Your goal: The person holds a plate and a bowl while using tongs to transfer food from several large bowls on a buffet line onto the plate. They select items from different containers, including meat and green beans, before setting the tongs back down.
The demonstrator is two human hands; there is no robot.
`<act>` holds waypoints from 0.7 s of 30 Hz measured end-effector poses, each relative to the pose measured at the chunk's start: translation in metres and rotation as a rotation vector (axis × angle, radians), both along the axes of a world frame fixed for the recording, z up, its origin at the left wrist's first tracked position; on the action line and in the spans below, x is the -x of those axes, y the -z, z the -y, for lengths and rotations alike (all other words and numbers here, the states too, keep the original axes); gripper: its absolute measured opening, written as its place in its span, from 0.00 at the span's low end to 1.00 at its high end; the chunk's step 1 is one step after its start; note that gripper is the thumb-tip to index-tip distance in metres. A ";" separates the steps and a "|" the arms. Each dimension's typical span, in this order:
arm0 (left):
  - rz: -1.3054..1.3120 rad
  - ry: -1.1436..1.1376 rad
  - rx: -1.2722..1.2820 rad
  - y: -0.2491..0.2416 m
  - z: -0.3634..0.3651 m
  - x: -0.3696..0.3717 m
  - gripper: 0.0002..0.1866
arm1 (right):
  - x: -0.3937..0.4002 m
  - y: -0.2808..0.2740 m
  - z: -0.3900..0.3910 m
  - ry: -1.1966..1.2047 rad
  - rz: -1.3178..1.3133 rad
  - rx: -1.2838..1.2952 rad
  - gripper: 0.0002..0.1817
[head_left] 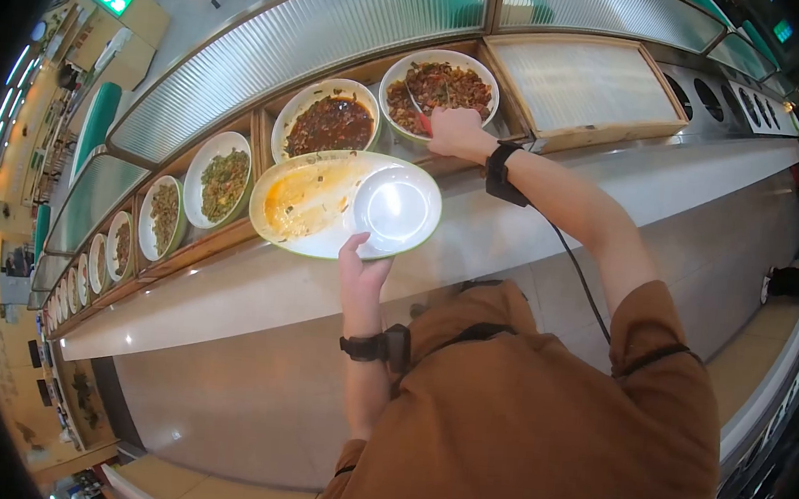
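Observation:
My left hand (363, 270) grips the near rim of an oval white dish (293, 227) with a green edge, thumb on top and the other fingers hidden below. Orange sauce smears its left half, and a small white bowl (393, 207) sits in its right half. My right hand (460, 134) is closed at the near rim of a round white bowl (497, 101) of chopped reddish-brown food (450, 85). A red handle shows at its fingers, seemingly that of a spoon (414, 101) lying in the food. Just left stands a bowl of dark red sauce (334, 124).
More food bowls (224, 179) run down the wooden-framed counter to the left. Ribbed glass panels (322, 46) rise behind them. A wood-framed cover (586, 86) lies on the right, before round steel openings (709, 98). A black cable (576, 268) hangs by my right arm.

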State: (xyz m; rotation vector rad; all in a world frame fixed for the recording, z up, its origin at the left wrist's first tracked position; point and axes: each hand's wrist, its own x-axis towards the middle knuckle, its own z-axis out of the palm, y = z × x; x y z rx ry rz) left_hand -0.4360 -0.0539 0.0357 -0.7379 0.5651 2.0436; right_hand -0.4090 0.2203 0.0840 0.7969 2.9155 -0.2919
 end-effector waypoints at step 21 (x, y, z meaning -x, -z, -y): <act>-0.038 -0.004 0.035 -0.008 0.002 -0.003 0.34 | -0.016 0.000 -0.103 0.033 0.276 -0.353 0.16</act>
